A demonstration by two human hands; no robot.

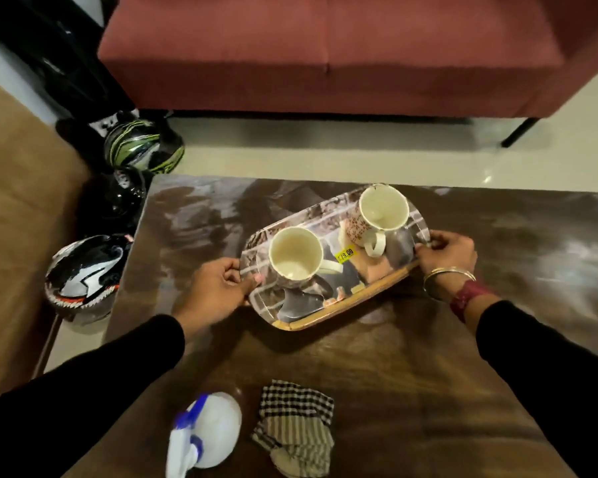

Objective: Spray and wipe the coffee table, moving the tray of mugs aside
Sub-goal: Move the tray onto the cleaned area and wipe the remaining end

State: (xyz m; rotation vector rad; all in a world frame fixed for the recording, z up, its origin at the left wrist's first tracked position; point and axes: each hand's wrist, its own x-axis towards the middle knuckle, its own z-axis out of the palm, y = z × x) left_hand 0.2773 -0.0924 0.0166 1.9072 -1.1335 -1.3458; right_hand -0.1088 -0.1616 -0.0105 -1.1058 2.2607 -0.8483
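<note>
The step in hand was the clearing one: the tray (301, 326) of mugs was being taken up so the counter (411, 374) could be sprayed and wiped. Both hands were clamped on it, well apart, one at each short end. The left hand (221, 288) gripped the near-left end with fingers curled over the rim and the thumb on top, and the right hand (446, 253) pinched the far-right end. The tray sat skewed across the middle of the counter. One cream mug (295, 253) stood toward its left end and a patterned mug (382, 208) toward its right, both upright and seemingly empty. A dark shadow along the tray's near edge suggested it was already a little off the surface, though the motion blur made that hard to settle. The spray bottle (208, 429) and the checked cloth (294, 422) lay side by side at the near edge, untouched, so spraying and wiping were not yet begun. The next move called for keeping the tray level so neither mug slid or tipped. It would then need carrying clear of the wiping area, perhaps to the far right of the counter or over to the red sofa (325, 53) beyond. The floor to the left looked a poor choice, since helmets (83, 274) crowded it. Only then would a hand be free for the bottle.
</note>
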